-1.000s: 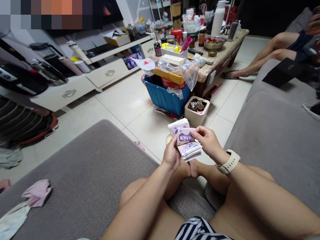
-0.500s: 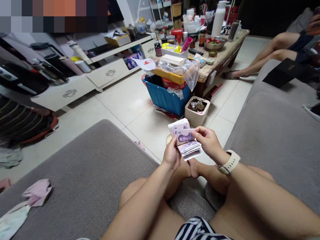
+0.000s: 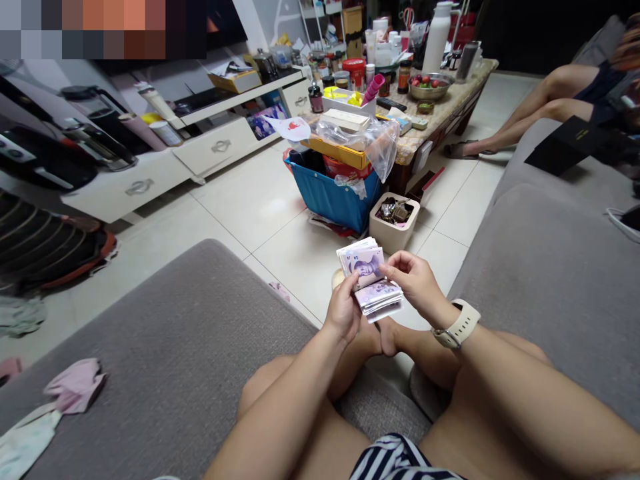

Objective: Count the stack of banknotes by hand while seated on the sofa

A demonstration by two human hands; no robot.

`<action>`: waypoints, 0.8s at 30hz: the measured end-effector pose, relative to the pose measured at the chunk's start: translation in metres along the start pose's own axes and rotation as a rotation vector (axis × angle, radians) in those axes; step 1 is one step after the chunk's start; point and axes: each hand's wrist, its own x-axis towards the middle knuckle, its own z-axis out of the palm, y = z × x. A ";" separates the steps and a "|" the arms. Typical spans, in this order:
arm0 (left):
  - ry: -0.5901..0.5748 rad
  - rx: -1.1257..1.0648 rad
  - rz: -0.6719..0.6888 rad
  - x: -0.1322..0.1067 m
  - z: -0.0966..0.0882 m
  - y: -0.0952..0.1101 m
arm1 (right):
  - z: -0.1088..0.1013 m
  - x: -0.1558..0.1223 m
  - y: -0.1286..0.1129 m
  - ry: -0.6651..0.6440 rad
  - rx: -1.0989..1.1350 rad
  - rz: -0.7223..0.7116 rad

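A wad of purple banknotes, marked with a 5, is bent open so that one part stands up and the other lies toward me. My left hand is closed round the wad's left side, its thumb on the fold. At the right edge of the upright part, my right hand pinches a banknote between thumb and fingers. That note lies nearly flat against those behind it. A pale watch is on my right wrist. Both hands are above my crossed feet.
Grey sofa sections lie on both sides. Ahead on the tiled floor stand a blue bin and a cream waste bin, beside a crowded table. Another person's legs show at the right. Crumpled cloth lies at left.
The banknote in my right fingers was tilted toward me and now lies up against the upright notes. My right hand has shifted slightly left; my left hand stays put.
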 end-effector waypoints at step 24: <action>0.008 -0.020 0.001 0.002 -0.001 -0.003 | -0.003 0.003 0.006 0.034 -0.088 -0.045</action>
